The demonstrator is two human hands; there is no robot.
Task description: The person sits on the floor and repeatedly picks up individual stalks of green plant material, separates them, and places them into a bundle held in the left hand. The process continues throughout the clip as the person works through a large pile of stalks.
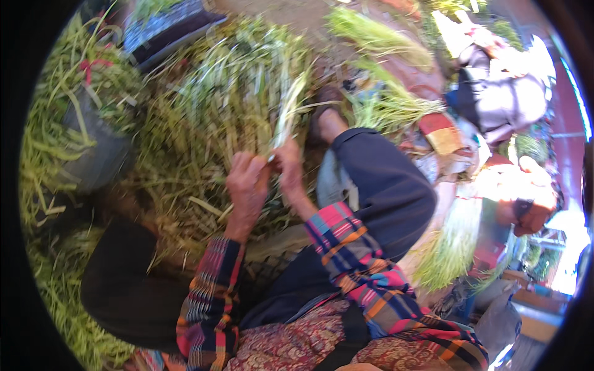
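My right hand (290, 167) is closed around the lower end of a pale green-and-white leafy stalk (291, 104), whose leaves point up and away from me. Close beside it, my left hand (248, 185) has its fingers curled and pinches at the stalk's white end, which shows as a small bright tip between the two hands. Some of the fingertips are hidden or blurred. Beneath and beyond both hands spreads a thick heap of green and yellowish leaves and stalks (209, 102).
A grey container (95, 143) among loose leaves stands at the left. Bundles of green stalks (380, 37) lie on the right, with another bundle (450, 246) lower down. Other people (506, 92) sit at the far right. My bent knee (394, 195) borders the heap.
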